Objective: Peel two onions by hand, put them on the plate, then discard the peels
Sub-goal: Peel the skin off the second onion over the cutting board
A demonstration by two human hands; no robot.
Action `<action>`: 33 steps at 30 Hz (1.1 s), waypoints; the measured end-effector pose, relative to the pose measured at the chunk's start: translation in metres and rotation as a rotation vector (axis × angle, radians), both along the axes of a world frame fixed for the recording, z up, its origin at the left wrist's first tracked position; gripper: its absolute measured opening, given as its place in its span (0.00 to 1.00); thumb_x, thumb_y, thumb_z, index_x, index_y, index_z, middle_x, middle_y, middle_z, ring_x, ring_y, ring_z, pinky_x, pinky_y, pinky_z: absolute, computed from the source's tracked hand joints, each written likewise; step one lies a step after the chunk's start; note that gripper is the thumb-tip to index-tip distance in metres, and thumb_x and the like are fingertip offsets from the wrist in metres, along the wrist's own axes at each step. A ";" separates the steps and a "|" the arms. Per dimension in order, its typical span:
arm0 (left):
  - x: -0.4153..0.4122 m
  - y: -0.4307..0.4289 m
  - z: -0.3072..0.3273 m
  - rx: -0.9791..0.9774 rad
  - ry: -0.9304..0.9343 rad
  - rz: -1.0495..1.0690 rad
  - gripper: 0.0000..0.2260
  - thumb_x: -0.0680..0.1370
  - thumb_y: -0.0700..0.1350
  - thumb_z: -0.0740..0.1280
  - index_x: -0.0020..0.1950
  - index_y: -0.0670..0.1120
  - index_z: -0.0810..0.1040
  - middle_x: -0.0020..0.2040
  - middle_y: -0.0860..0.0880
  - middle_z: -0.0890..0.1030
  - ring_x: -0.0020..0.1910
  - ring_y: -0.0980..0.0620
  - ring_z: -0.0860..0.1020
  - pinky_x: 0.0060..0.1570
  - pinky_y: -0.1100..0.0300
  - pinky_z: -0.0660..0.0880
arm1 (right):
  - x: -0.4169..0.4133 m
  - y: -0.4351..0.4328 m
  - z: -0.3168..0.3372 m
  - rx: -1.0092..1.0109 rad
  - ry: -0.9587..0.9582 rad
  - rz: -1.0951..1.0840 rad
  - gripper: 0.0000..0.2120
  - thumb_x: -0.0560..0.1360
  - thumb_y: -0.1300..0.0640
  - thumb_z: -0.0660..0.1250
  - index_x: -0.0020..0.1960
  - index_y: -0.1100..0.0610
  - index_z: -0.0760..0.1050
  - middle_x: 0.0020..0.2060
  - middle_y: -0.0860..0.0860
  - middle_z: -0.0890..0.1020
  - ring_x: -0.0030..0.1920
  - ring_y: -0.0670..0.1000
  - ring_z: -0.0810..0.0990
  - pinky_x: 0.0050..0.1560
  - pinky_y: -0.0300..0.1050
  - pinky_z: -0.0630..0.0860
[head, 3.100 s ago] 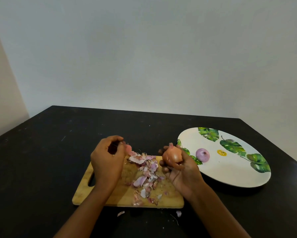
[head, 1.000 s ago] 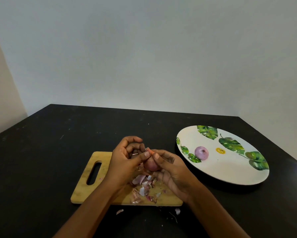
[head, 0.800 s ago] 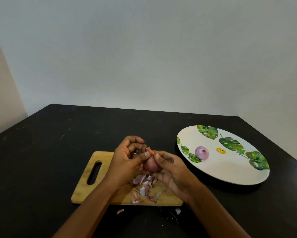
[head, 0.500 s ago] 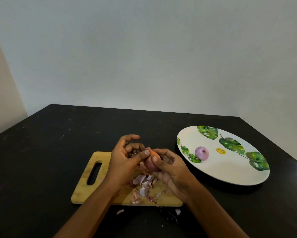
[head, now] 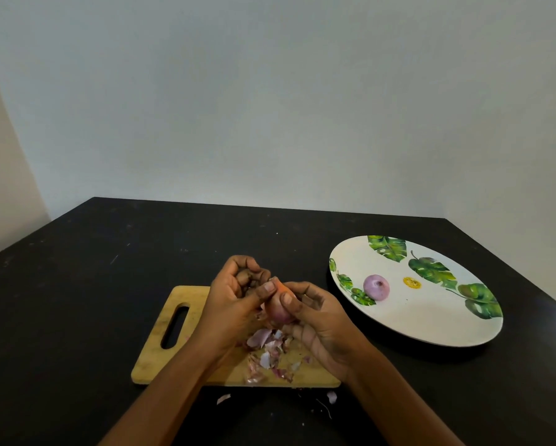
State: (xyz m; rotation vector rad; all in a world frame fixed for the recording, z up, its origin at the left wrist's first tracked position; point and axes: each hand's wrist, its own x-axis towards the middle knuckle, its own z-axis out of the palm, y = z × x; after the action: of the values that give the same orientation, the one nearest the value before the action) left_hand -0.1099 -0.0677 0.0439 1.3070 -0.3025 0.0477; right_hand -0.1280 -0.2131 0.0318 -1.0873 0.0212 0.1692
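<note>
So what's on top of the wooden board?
A pile of purple onion peels lies on the cutting board. Both hands, holding the onion, cover part of it, so more there stays hidden.

Looks like a home kitchen or dining corner: black surface (head: 77, 300) pushed against plain pale walls (head: 270, 107), wooden cutting board (head: 160, 365) near its front edge, leaf-printed plate (head: 431, 323) toward the right edge.
</note>
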 end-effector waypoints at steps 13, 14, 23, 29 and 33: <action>-0.001 -0.003 0.000 0.068 0.069 0.110 0.15 0.71 0.34 0.70 0.53 0.48 0.71 0.42 0.47 0.81 0.44 0.53 0.81 0.42 0.61 0.79 | 0.000 -0.002 -0.004 -0.357 -0.152 -0.116 0.27 0.58 0.55 0.78 0.54 0.57 0.75 0.51 0.55 0.81 0.50 0.54 0.83 0.46 0.44 0.81; -0.001 -0.003 0.000 0.065 0.066 0.106 0.14 0.72 0.33 0.69 0.52 0.46 0.71 0.42 0.46 0.80 0.43 0.53 0.81 0.42 0.61 0.79 | -0.001 -0.001 -0.004 -0.397 -0.175 -0.134 0.27 0.58 0.54 0.78 0.54 0.57 0.74 0.51 0.55 0.80 0.50 0.52 0.83 0.45 0.43 0.81; -0.001 -0.003 -0.001 0.108 -0.010 0.058 0.11 0.75 0.32 0.64 0.41 0.43 0.64 0.40 0.43 0.77 0.43 0.51 0.79 0.42 0.62 0.78 | -0.003 0.000 -0.004 -0.395 -0.198 -0.154 0.25 0.59 0.54 0.79 0.53 0.55 0.75 0.51 0.54 0.81 0.50 0.51 0.83 0.43 0.41 0.81; 0.000 -0.006 -0.007 0.219 -0.025 0.173 0.09 0.76 0.33 0.64 0.41 0.42 0.66 0.43 0.37 0.77 0.46 0.50 0.80 0.41 0.65 0.78 | -0.002 0.005 -0.010 -0.615 -0.308 -0.297 0.23 0.63 0.57 0.80 0.51 0.49 0.72 0.50 0.47 0.79 0.49 0.44 0.80 0.42 0.32 0.77; -0.001 -0.010 -0.010 0.195 0.025 0.187 0.10 0.76 0.33 0.64 0.41 0.43 0.66 0.44 0.36 0.78 0.42 0.52 0.81 0.38 0.63 0.78 | 0.001 0.006 -0.017 -0.842 -0.440 -0.463 0.25 0.62 0.54 0.81 0.48 0.43 0.68 0.50 0.44 0.75 0.51 0.41 0.76 0.46 0.28 0.73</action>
State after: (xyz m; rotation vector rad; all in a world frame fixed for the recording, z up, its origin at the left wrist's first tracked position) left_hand -0.1107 -0.0779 0.0344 1.5261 -0.1659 0.1635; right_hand -0.1271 -0.2067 0.0148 -1.9026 -0.0570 -0.5480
